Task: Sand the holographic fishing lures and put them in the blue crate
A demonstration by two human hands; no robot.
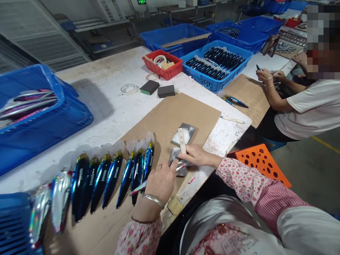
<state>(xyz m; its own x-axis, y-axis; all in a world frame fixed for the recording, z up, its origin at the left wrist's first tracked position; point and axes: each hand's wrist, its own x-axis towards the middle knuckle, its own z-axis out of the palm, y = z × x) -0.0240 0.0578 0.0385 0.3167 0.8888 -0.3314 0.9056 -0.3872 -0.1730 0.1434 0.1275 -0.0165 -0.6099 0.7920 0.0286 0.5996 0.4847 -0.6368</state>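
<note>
Fingers of your left hand (162,180) close around a silver lure (145,185), its red tip pointing toward 8 o'clock, its other end resting on the grey metal plate (182,168) at the cardboard sheet's (172,113) edge. Your right hand (196,156) pinches a flat wooden stick (182,140) that stands toward 12 o'clock, over a second plate with white paste (184,132). A row of blue lures (114,175) lies at 9 o'clock of your left hand. At 2 o'clock, a co-worker's hands (265,75) hold another lure.
</note>
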